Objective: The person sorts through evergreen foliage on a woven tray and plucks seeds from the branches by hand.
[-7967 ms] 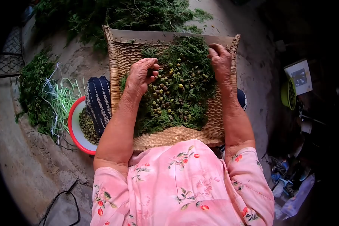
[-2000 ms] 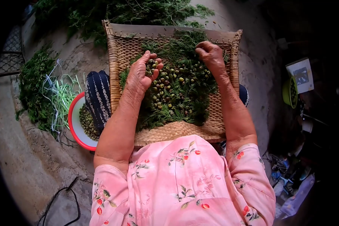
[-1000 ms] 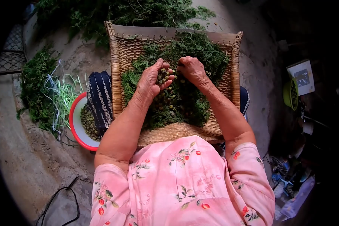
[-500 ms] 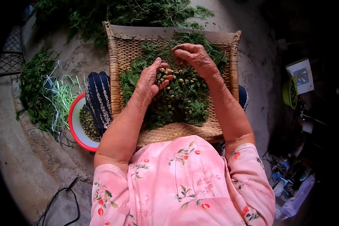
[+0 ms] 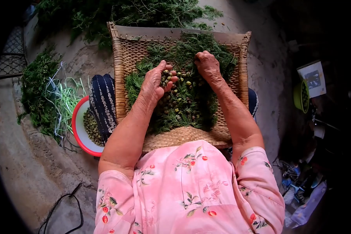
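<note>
A woven wicker tray (image 5: 121,78) lies across the lap, bearing green feathery sprigs (image 5: 201,45) and several small round green-brown cones (image 5: 177,111). My left hand (image 5: 156,82) is palm up over the tray's left half, its fingers curled round a handful of cones (image 5: 166,78). To the right of it, my right hand (image 5: 207,65) is closed, knuckles up, over the sprigs. Whatever its fingertips hold is hidden beneath them.
A red-rimmed white basin (image 5: 76,126) with cones stands left of the knee. Beside it are pale plastic strands (image 5: 68,102) and a heap of greenery (image 5: 37,91). More branches (image 5: 144,15) lie beyond the tray. At right are a green bowl (image 5: 297,96) and a printed box (image 5: 312,80).
Over the last second, my right hand has lifted off the sprigs beside my left hand, then moved right and closed. My left hand has stayed nearly in place with its cones.
</note>
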The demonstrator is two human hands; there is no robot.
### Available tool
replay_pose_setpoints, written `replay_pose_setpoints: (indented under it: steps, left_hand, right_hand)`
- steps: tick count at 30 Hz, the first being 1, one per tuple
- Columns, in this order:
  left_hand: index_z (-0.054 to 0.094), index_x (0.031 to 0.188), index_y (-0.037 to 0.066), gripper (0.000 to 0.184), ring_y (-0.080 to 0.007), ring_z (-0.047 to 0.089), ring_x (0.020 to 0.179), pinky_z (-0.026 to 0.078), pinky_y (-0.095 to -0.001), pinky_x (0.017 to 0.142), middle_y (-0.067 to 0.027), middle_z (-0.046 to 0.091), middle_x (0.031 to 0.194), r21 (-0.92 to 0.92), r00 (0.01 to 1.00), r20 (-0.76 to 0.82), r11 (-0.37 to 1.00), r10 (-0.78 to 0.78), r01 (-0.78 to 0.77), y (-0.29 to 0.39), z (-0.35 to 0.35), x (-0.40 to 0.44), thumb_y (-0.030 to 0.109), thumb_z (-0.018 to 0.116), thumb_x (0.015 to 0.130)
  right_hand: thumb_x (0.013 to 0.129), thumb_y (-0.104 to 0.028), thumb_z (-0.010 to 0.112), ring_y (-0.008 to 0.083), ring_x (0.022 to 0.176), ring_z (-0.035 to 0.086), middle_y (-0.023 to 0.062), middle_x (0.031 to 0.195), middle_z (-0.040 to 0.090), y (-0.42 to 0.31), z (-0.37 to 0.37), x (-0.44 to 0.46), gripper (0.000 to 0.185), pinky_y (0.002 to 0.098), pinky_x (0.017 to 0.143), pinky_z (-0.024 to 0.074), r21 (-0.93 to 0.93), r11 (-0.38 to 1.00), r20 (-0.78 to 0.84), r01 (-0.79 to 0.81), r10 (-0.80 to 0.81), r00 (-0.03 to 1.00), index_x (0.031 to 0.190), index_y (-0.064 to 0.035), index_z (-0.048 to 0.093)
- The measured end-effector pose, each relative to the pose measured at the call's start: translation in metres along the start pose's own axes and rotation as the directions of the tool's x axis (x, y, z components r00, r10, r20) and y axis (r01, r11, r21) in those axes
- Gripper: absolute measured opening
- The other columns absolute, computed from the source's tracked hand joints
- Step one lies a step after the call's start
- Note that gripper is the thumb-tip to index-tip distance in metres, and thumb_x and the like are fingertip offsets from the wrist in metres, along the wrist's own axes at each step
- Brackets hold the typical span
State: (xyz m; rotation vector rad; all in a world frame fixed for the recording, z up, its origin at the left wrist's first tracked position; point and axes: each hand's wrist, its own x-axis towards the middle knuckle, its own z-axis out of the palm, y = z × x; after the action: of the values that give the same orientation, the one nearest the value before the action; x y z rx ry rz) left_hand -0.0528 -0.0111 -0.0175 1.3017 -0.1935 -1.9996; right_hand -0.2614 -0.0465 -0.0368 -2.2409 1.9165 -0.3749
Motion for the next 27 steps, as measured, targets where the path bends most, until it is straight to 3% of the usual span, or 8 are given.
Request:
replay_pose_setpoints:
  steps: [3,4,7,9,14,17,25,27]
  left_hand:
    - [0.06,0.096,0.007,0.035,-0.0149,0.063,0.063,0.05,-0.02,0.042,-0.0068,0.064,0.081,0.01,0.999,-0.008,0.999,0.034,-0.034,-0.001,-0.001,0.001,0.041,0.056,0.088]
    - [0.06,0.096,0.007,0.035,-0.0149,0.063,0.063,0.05,-0.02,0.042,-0.0068,0.064,0.081,0.008,1.0,-0.01,1.0,0.029,-0.029,-0.002,-0.001,0.001,0.041,0.056,0.088]
    - [0.058,0.097,0.006,0.035,-0.0167,0.065,0.065,0.054,-0.0238,0.046,-0.0086,0.064,0.082,0.005,0.999,0.041,1.0,0.029,-0.029,-0.001,0.0,0.002,0.04,0.055,0.088]
    - [0.058,0.097,0.006,0.034,-0.017,0.065,0.065,0.054,-0.024,0.046,-0.0087,0.064,0.082,-0.008,0.999,0.045,1.0,0.025,-0.024,-0.001,0.001,0.001,0.039,0.055,0.088]
    - [0.058,0.096,0.006,0.033,-0.0178,0.065,0.065,0.054,-0.024,0.046,-0.009,0.064,0.081,-0.026,0.998,0.059,1.0,0.015,-0.014,-0.002,-0.001,0.002,0.039,0.056,0.088]
    - [0.058,0.096,0.006,0.033,-0.0179,0.065,0.065,0.053,-0.0233,0.045,-0.0091,0.064,0.081,-0.026,0.998,0.063,1.0,0.018,-0.016,-0.002,-0.002,0.002,0.038,0.056,0.088]
    - [0.058,0.097,0.006,0.033,-0.0172,0.064,0.064,0.053,-0.0234,0.045,-0.0092,0.064,0.083,0.003,1.0,0.008,1.0,0.024,-0.024,-0.002,-0.001,0.002,0.038,0.055,0.089]
    - [0.058,0.097,0.006,0.034,-0.0174,0.064,0.064,0.053,-0.0239,0.046,-0.009,0.064,0.083,0.001,1.0,0.006,1.0,0.023,-0.023,-0.001,0.0,0.0,0.039,0.055,0.088]
  right_hand:
    - [0.075,-0.012,0.064,0.0339,0.084,0.058,0.0127,0.087,0.059,0.001,-0.003,0.003,0.013,0.0434,0.071,0.0478,0.239,0.968,-0.065,-0.074,0.092,0.994,0.087,-0.0087,0.06]
    - [0.076,-0.006,0.063,0.0202,0.071,0.062,0.0101,0.08,0.064,-0.004,-0.008,0.004,0.013,0.0316,0.065,0.0496,0.254,0.966,-0.109,-0.042,0.072,0.992,0.089,-0.0054,0.063]
    - [0.078,-0.006,0.064,0.0137,0.068,0.06,0.0058,0.079,0.065,-0.035,-0.038,0.0,0.014,0.0286,0.062,0.0497,0.446,0.895,-0.082,-0.002,0.043,0.996,0.093,-0.0044,0.063]
    - [0.08,-0.005,0.063,0.0107,0.07,0.059,0.0022,0.081,0.065,-0.048,-0.045,-0.003,0.017,0.0265,0.064,0.0502,0.856,0.476,0.262,-0.203,-0.061,0.963,0.097,-0.0037,0.064]
    - [0.076,-0.006,0.067,0.015,0.071,0.061,0.0033,0.082,0.064,-0.036,-0.023,-0.003,0.021,0.0274,0.064,0.0506,0.606,0.79,0.111,0.092,-0.199,0.974,0.097,-0.0058,0.064]
    - [0.073,-0.011,0.067,0.0304,0.088,0.059,0.0098,0.093,0.058,-0.039,-0.021,-0.015,0.022,0.0381,0.073,0.0499,0.052,0.986,0.303,0.161,-0.169,0.938,0.095,-0.0127,0.063]
    - [0.074,-0.01,0.063,0.031,0.091,0.059,0.0127,0.094,0.058,-0.05,-0.024,-0.017,0.018,0.0399,0.075,0.0488,-0.007,0.996,0.355,0.091,-0.083,0.931,0.093,-0.0112,0.063]
    - [0.074,-0.012,0.065,0.0306,0.086,0.06,0.0125,0.087,0.06,-0.052,-0.033,-0.016,0.015,0.0392,0.074,0.0494,0.094,0.994,0.229,0.046,-0.067,0.971,0.089,-0.0082,0.064]
